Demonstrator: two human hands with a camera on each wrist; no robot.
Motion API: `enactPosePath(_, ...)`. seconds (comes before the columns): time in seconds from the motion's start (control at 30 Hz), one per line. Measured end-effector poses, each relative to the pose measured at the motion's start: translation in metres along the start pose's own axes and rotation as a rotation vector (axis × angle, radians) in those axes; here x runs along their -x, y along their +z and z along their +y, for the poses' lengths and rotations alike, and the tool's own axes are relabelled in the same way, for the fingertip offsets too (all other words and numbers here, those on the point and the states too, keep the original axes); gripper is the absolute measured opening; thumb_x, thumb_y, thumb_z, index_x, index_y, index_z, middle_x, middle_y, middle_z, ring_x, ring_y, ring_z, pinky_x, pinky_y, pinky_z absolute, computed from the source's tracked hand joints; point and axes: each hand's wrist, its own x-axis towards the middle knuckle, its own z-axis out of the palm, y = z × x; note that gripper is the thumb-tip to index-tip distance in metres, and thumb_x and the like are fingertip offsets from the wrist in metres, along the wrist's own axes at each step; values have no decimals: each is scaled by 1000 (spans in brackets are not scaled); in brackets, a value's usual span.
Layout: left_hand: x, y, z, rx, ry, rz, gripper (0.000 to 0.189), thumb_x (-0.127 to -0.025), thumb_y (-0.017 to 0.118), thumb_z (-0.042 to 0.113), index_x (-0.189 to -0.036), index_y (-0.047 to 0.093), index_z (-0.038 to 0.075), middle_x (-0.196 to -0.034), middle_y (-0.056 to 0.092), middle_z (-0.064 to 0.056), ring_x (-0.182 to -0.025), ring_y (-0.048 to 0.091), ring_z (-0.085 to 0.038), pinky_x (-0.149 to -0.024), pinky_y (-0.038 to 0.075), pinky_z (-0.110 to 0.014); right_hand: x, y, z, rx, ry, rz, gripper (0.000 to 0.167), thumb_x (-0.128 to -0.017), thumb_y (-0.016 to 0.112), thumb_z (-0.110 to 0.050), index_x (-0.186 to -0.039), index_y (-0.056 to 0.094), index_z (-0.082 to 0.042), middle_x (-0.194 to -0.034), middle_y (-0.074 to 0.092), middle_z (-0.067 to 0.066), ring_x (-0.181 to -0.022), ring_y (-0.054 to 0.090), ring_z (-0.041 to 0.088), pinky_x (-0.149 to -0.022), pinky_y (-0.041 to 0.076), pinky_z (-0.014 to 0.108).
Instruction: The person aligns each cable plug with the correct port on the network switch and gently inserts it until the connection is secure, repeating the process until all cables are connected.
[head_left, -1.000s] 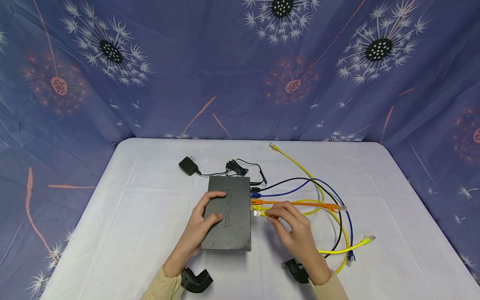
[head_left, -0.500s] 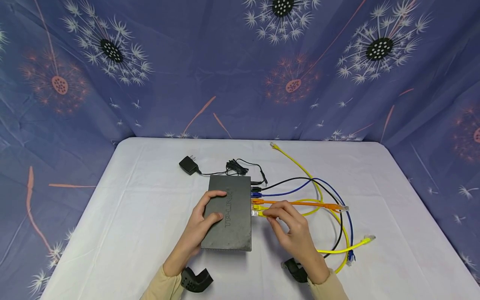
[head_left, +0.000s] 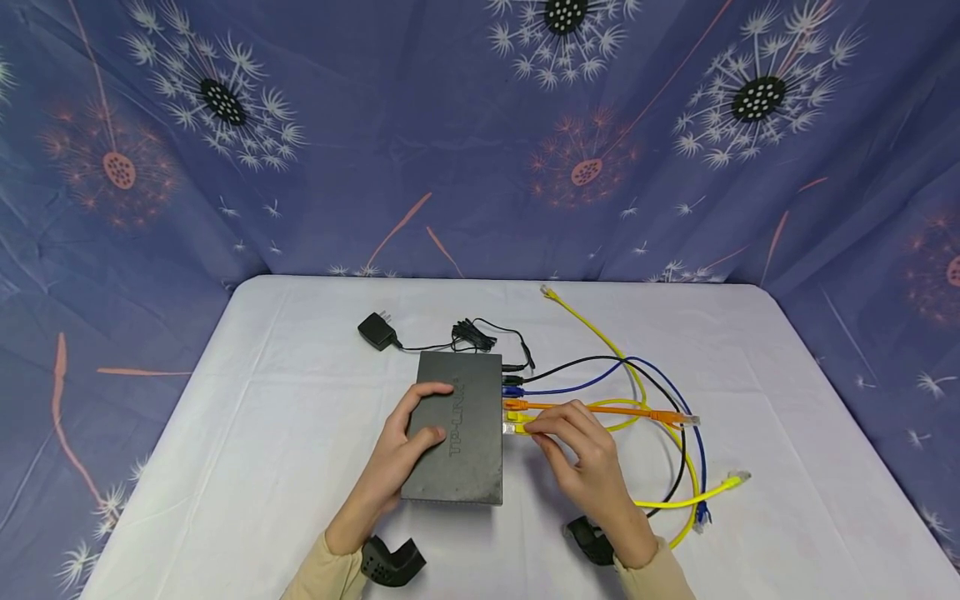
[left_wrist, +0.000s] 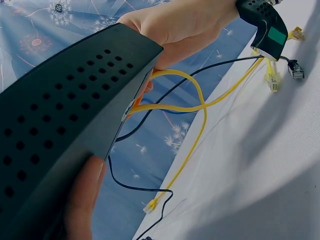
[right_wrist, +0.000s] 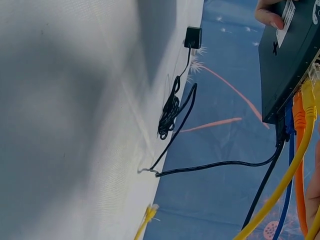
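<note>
My left hand (head_left: 386, 458) grips a black TP-LINK network switch (head_left: 465, 479), two fingertips on its top and the others beneath. In the left wrist view the vented side of the switch (left_wrist: 75, 95) is close up. Along its right edge sit the plugs of a black cable (head_left: 581, 360), a blue cable (head_left: 562, 389), an orange cable (head_left: 600, 407) and a yellow cable. My right hand (head_left: 585, 458) pinches another yellow Ethernet plug (head_left: 519, 428), its clear tip right at the port edge beside the other yellow plug (right_wrist: 309, 97).
A black power adapter (head_left: 377, 332) with a bundled cord (head_left: 472, 335) lies behind the switch. Loose cable ends spread to the right on the white table (head_left: 787, 417), among them a yellow plug (head_left: 738, 477) and a blue one (head_left: 702, 515). A patterned cloth (head_left: 420, 133) hangs behind.
My right hand has moved slightly left, bringing the yellow plug from just short of the switch up to its port edge. The left hand keeps its grip on the switch.
</note>
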Motion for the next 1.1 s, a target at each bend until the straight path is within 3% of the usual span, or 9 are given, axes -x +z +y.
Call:
enactPosePath(0.1,0,0,0,-7,4,2,49,-83,53,-1,-129,54,16,-137,42,-6,-114,38,-29,-91,31,-41,-1,0,0,0,-12,5,20,-73,71,9,-88,71,-5,-87,64,6,-79,56,21,-75,41,25)
enactPosePath(0.43,0,0,0,0,8,-2,50,-82,54,-1,-129,54,15,-136,43,-7,-114,38,-29,-92,29,-42,-2,0,0,-5,-41,24,3,-86,68,-3,-86,70,-3,-86,65,8,-78,58,22,-75,44,24)
enactPosePath(0.57,1,-1,0,-10,11,1,49,-82,54,-1,-128,54,15,-137,43,-6,-115,38,-29,-94,28,-42,-2,-1,0,-25,-60,7,14,-92,63,-12,-84,69,-2,-85,65,7,-78,59,22,-76,44,23)
enactPosePath(0.9,1,-3,-1,-4,1,0,49,-82,54,-1,-128,54,14,-134,44,-9,-110,40,-29,-88,33,-39,-4,-1,0,-54,-99,-44,7,-89,64,-4,-83,68,-3,-87,65,6,-80,60,21,-81,44,25)
enactPosePath(1.1,0,-3,0,-3,-5,-8,50,-82,53,-1,-129,53,15,-136,43,-7,-113,38,-28,-87,35,-38,-5,0,-2,-36,-75,-17,4,-88,66,-4,-84,68,-3,-86,63,6,-78,59,21,-78,45,23)
